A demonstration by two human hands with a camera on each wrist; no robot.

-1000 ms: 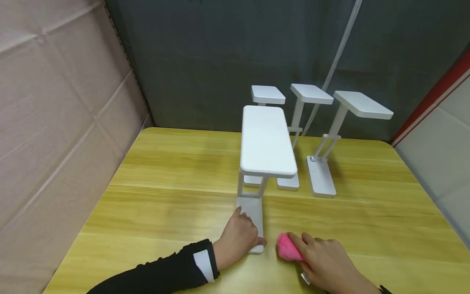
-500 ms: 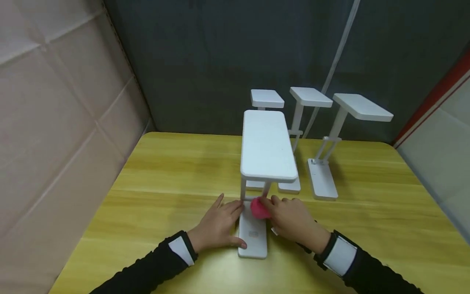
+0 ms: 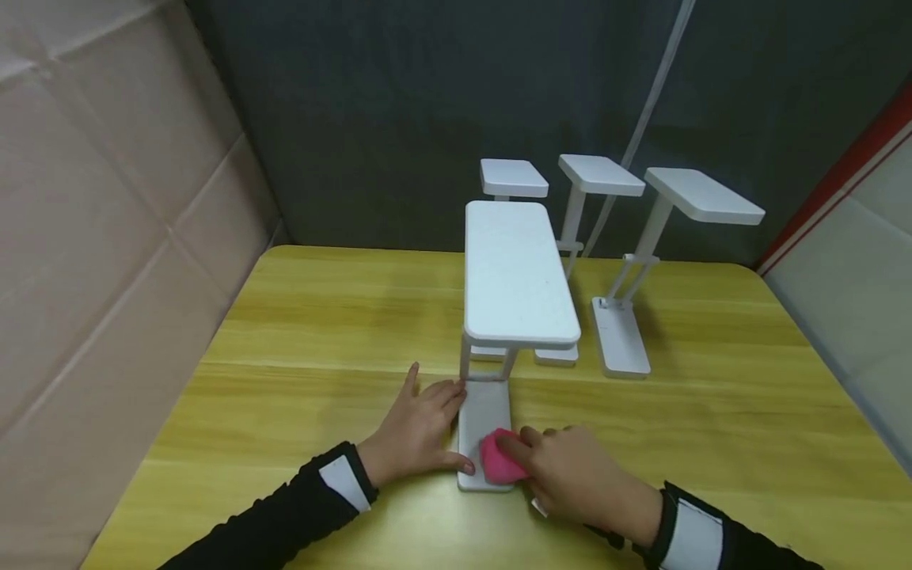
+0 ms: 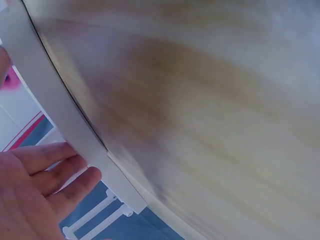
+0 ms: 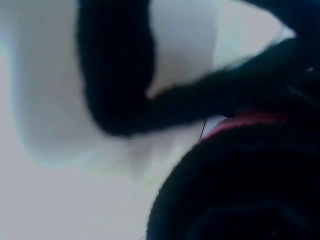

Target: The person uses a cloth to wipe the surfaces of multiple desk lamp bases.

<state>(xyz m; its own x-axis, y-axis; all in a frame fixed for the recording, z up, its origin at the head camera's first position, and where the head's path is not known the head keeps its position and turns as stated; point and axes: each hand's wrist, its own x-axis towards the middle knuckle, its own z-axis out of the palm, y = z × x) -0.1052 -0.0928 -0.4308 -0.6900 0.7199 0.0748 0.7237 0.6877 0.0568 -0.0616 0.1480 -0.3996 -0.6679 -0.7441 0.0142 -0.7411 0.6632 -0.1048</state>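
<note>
A white folding desk lamp (image 3: 520,273) stands in the middle of the table in the head view, its flat head over a narrow base (image 3: 486,412). My left hand (image 3: 416,435) rests against the base's left side, fingers extended and thumb at the near end. In the left wrist view, the fingertips of that hand (image 4: 45,182) touch the white edge of the base (image 4: 65,95). A crumpled pink cloth (image 3: 501,457) is held in my right hand (image 3: 580,479), pressed on the near part of the base. The right wrist view is dark and blurred, with a strip of pink cloth (image 5: 255,119).
Behind the near lamp stand a back-left lamp (image 3: 513,178), a middle lamp (image 3: 602,176) and a right lamp (image 3: 701,196), all white. The wooden table (image 3: 321,317) meets a dark curtain (image 3: 392,119) at the back and a pale wall covering (image 3: 107,237) on the left.
The right hand has brought the pink cloth from the table onto the lamp base, then drawn it down toward the near end. The left hand has shifted from atop the base to its left side.
</note>
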